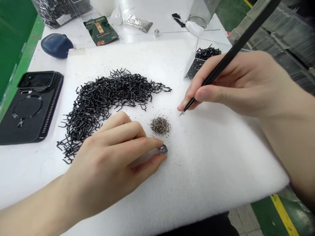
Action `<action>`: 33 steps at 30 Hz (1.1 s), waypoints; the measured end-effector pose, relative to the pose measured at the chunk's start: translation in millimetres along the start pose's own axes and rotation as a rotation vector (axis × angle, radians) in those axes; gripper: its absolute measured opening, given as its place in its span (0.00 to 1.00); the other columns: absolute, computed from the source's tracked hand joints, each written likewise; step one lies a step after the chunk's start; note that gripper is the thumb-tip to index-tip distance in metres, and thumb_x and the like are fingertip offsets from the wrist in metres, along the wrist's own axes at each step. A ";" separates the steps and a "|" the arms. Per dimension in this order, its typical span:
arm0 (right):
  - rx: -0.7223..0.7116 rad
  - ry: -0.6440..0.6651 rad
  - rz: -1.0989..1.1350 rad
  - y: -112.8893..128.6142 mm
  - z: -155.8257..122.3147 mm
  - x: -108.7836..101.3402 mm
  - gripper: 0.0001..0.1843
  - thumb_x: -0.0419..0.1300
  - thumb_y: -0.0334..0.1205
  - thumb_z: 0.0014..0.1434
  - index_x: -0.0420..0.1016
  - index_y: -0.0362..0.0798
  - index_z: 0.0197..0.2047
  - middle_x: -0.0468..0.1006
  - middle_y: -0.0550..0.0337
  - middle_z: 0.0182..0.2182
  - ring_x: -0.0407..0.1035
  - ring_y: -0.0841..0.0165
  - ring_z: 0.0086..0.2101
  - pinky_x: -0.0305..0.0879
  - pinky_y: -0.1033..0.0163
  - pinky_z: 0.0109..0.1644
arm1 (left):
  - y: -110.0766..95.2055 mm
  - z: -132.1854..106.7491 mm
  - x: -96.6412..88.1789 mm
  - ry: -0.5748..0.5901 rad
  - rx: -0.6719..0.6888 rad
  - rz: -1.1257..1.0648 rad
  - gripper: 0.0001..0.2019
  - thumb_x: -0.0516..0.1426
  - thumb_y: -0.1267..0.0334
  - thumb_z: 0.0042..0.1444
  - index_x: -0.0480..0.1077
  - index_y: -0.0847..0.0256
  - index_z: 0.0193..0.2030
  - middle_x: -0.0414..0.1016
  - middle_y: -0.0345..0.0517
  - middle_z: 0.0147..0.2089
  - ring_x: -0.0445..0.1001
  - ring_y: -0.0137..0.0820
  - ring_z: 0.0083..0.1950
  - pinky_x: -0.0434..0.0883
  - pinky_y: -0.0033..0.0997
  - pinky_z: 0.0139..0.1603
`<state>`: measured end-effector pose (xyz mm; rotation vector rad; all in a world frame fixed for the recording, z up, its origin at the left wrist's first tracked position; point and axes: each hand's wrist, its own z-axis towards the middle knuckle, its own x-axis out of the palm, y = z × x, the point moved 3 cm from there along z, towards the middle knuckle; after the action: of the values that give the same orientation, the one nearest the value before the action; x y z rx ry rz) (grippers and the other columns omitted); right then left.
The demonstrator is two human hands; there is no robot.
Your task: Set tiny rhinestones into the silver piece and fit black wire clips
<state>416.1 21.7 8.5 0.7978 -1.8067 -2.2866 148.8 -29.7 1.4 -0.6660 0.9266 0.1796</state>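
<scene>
Tweezers (228,56) are slanting down through the right hand (236,87), thumb and fingers closing snugly around the black shank, and the left hand (110,154) is pinching a small dark part (162,149) just above the white foam pad (209,164). That part is looking hard and stiff, probably very light, and its smooth, rounded face is likely offering little friction, so its opposite side edges are making the best hold, with the face staying uncovered. Index fingertip is sitting on its far side, thumb tip on its near side, the gap between them only as narrow as the part itself, which is poking slightly out beyond both. Just past it, a heap of tiny glittering bits (160,126) is lying on the foam, loose and surely easy to scatter. The fine tweezer points are hovering or resting right of that heap, well apart from the pinched part; whether they are gripping a speck, I cannot tell. Black bent pieces (110,95) are curving in a tangled bank beyond the left hand.
</scene>
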 end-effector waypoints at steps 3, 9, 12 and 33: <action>-0.068 -0.035 0.042 6.9 -2.2 6.0 0.01 0.71 0.37 0.73 0.84 0.50 0.46 0.88 0.60 0.41 0.87 0.65 0.44 0.87 0.61 0.50 | 0.9 0.4 1.1 -0.038 0.006 -0.027 0.03 0.66 0.68 0.70 0.84 0.57 0.44 0.76 0.38 0.34 0.67 0.27 0.38 0.71 0.28 0.43; -0.126 0.090 0.110 17.5 -5.8 30.9 0.02 0.69 0.36 0.74 0.81 0.49 0.46 0.87 0.58 0.41 0.86 0.63 0.42 0.87 0.56 0.47 | 2.5 3.3 1.3 0.051 -0.050 -0.066 0.04 0.67 0.68 0.70 0.86 0.60 0.45 0.78 0.39 0.35 0.68 0.26 0.38 0.73 0.28 0.45; -0.100 0.234 0.081 15.1 -6.4 40.7 0.02 0.67 0.32 0.74 0.79 0.49 0.46 0.87 0.60 0.41 0.86 0.68 0.43 0.86 0.65 0.47 | 1.2 3.4 -0.4 0.015 -0.042 -0.108 0.05 0.67 0.69 0.69 0.87 0.60 0.47 0.76 0.38 0.33 0.66 0.26 0.38 0.71 0.29 0.43; -0.142 0.291 -0.079 11.8 -7.6 39.8 0.04 0.68 0.41 0.77 0.81 0.51 0.48 0.88 0.65 0.43 0.86 0.73 0.44 0.84 0.73 0.49 | 1.3 3.3 3.1 0.083 -0.041 -0.074 0.08 0.65 0.66 0.72 0.86 0.65 0.41 0.76 0.42 0.34 0.66 0.29 0.38 0.72 0.34 0.44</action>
<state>383.0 -4.3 5.3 1.1266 -1.4957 -2.1776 152.4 -27.1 -0.3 -0.7492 0.9779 0.1061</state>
